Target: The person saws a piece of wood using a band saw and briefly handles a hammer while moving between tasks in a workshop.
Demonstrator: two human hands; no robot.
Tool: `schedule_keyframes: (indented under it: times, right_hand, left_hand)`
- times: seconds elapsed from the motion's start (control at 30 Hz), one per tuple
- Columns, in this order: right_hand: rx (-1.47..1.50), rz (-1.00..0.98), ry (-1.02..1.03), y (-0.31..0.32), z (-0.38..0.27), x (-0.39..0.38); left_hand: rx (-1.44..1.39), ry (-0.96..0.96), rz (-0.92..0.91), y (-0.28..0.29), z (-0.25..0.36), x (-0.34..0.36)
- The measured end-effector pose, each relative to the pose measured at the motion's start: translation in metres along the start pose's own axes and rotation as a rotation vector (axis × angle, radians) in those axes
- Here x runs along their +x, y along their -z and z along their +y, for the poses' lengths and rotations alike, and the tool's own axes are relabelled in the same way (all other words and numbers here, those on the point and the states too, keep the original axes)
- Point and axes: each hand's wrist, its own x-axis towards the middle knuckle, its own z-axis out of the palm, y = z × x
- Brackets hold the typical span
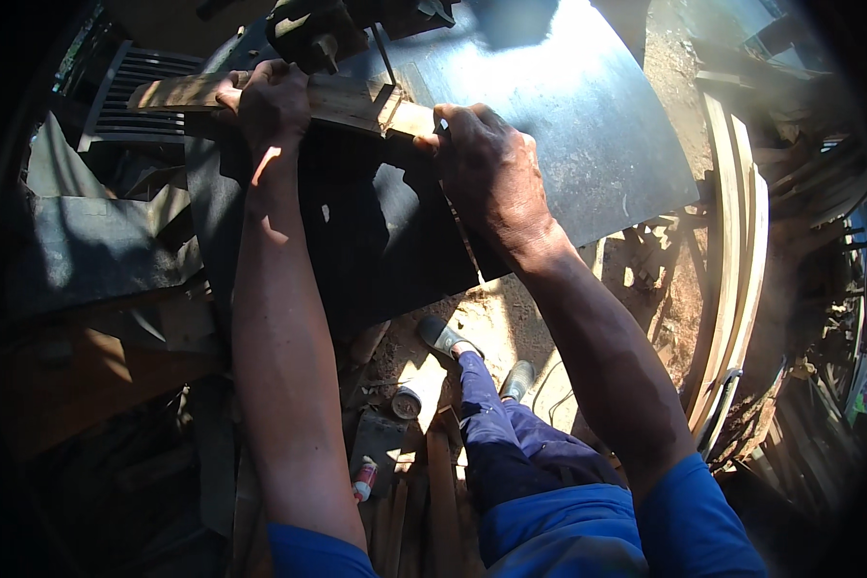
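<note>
A long, narrow wooden piece (342, 100) lies across a dark metal machine table (588, 144), its left end rounded and sticking out past the table's edge. My left hand (272, 104) is closed around it left of the middle. At its right end, my right hand (491, 173) is closed with the fingers curled; the fingertips are partly hidden. Between my hands, a thin upright metal strip like a saw blade (383, 56) comes down to the wood, where a notch or cut edge shows. Above it hangs a dark metal machine block (315, 36).
Long curved wooden strips (732, 260) stand at the right. A slatted rack (140, 96) is at the far left, above grey sheet pieces (106, 241). Below the table are a round can (407, 403), a small red-and-white bottle (364, 480), planks, and my shoes on dusty ground.
</note>
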Motion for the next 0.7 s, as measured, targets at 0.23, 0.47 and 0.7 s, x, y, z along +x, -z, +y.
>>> schedule_keyframes:
  times: [0.23, 0.47, 0.7]
  right_hand:
    - [0.015, 0.015, -0.007, -0.001, -0.001, 0.001]
    - [0.002, 0.01, -0.039, -0.002, -0.005, 0.001]
    - [-0.017, 0.01, -0.047, -0.002, -0.002, 0.003]
  left_hand:
    - [0.159, -0.009, 0.003, 0.005, 0.003, 0.001]
    - [0.035, 0.0, 0.016, 0.008, 0.002, 0.001]
    - [0.182, -0.043, 0.021, 0.008, 0.005, -0.002]
